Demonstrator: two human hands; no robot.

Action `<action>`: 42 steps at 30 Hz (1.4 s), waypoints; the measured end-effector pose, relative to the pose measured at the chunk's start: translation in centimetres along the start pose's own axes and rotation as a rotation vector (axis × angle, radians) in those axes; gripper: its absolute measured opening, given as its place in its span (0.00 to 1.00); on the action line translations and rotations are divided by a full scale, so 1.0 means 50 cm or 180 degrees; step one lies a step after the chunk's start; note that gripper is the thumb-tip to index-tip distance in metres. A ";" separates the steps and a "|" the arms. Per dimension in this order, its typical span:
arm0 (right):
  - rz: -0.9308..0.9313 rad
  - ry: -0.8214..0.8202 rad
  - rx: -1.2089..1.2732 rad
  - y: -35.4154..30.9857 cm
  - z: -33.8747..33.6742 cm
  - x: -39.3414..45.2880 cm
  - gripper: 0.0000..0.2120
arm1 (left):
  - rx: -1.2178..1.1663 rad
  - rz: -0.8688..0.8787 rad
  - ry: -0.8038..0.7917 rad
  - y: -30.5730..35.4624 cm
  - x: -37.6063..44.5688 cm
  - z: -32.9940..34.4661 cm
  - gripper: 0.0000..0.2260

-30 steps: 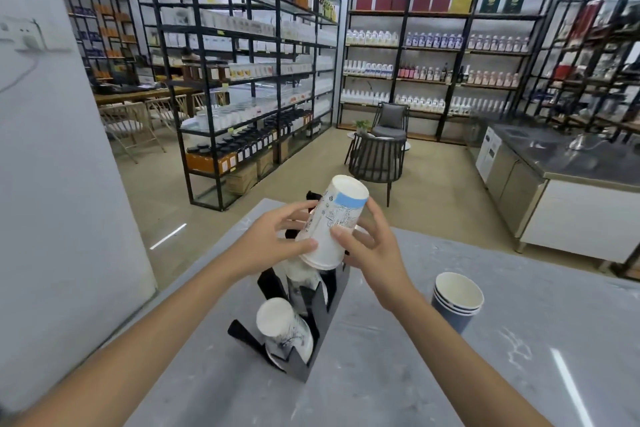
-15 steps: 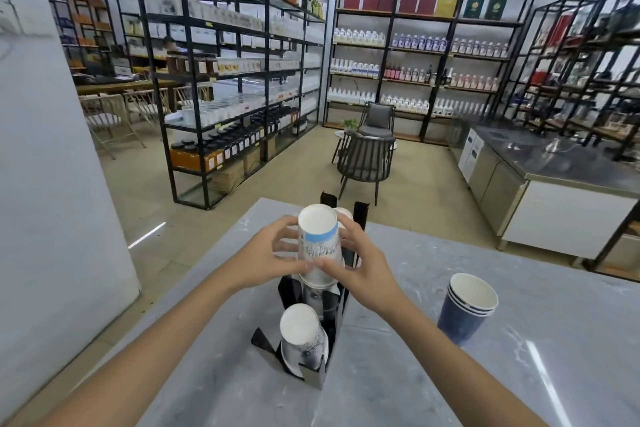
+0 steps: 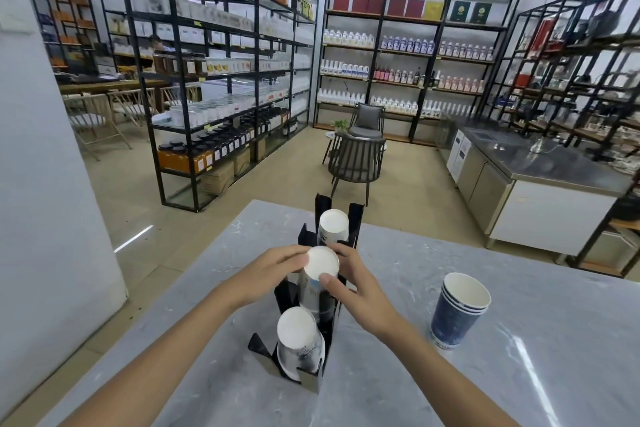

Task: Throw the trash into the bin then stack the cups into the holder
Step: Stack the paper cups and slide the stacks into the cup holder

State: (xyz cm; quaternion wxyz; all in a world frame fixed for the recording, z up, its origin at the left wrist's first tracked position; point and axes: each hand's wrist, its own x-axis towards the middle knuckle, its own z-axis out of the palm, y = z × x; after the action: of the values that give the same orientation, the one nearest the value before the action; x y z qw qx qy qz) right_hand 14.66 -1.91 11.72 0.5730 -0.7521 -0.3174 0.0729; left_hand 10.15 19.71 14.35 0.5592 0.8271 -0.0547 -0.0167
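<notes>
Head view: both hands, left hand (image 3: 273, 271) and right hand (image 3: 356, 288), grasp an inverted white cup (image 3: 320, 274), its axis upright, directly over the black holder's (image 3: 311, 381) middle slot.

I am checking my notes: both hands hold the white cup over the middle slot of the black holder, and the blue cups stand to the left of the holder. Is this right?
Not quite. The head view shows the blue cups standing to the right of the black holder. The rest holds: left hand and right hand hold the white cup over the middle slot.

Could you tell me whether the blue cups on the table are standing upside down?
No, the blue cups stand nested with open mouths up on the table, right of the holder.
</notes>
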 end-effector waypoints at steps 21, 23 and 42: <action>-0.0072 0.0398 -0.0455 0.024 0.003 -0.010 0.13 | 0.0895 0.0098 0.0543 -0.012 -0.005 0.033 0.16; -0.0152 0.0432 -0.0614 0.020 -0.025 -0.026 0.14 | 0.1291 0.0136 0.0640 0.003 -0.005 0.037 0.17; 0.0827 0.1648 -0.0851 0.216 -0.446 -0.222 0.30 | 0.1396 0.0300 -0.0243 0.094 0.216 0.465 0.32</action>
State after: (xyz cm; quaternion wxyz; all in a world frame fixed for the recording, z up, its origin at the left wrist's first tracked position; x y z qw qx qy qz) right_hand 20.71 -27.85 6.50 0.5167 -0.8485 -0.0691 -0.0906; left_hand 18.47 -4.64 10.37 0.3636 0.9242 -0.1166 -0.0095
